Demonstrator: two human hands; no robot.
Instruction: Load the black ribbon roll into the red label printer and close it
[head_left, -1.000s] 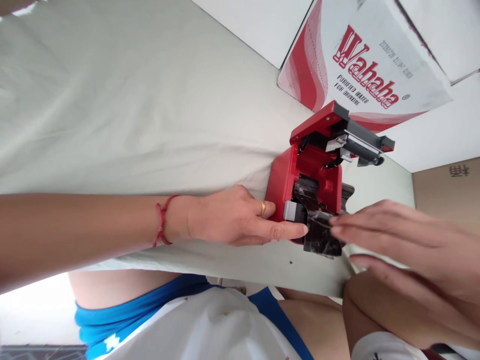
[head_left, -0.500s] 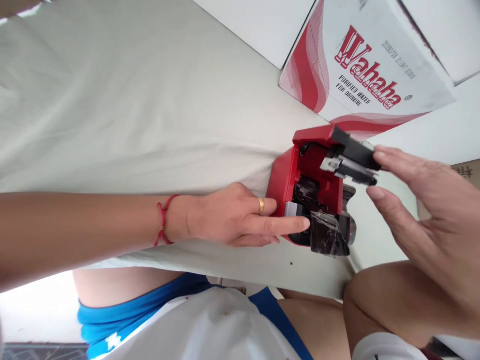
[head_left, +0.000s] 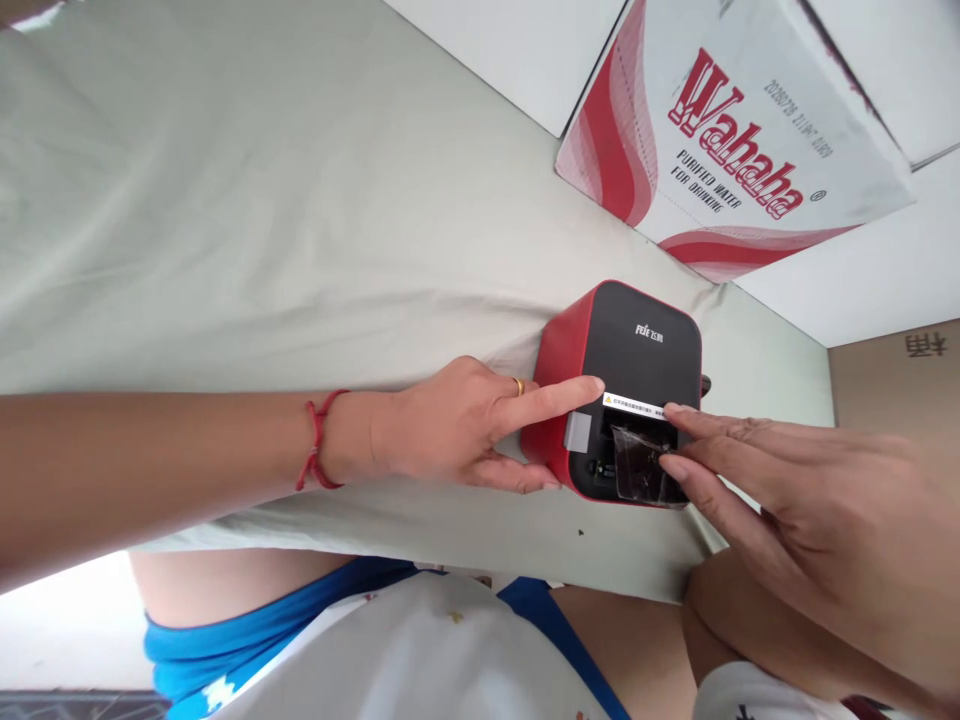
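A small red and black plastic box with rounded corners (head_left: 645, 355) sits on a pale grey-green cloth (head_left: 337, 230), its black lid down and white lettering near the top of it. Across the lid runs a narrow white label with a yellow warning triangle (head_left: 630, 404). Below that label, a glossy dark piece of film (head_left: 637, 468) lies over a recess at the box's lower end, beside a light grey rectangular tab (head_left: 577, 432).

The left hand (head_left: 457, 430) reaches in with its fingers spread wide: the index finger lies out straight, its tip on the black lid by the label, while the thumb is well apart at the box's lower left edge. It wears a plain gold ring (head_left: 519, 386), and a knotted red cord bracelet (head_left: 316, 445) circles the wrist.

The right hand (head_left: 817, 510) has its fingers narrow, one tip at the label's right end and the thumb at the film's edge; whether they pinch the film I cannot tell.

Beyond the box stands a white and red Wahaha water carton (head_left: 810, 130); a plain brown cardboard surface (head_left: 885, 390) shows at the right.
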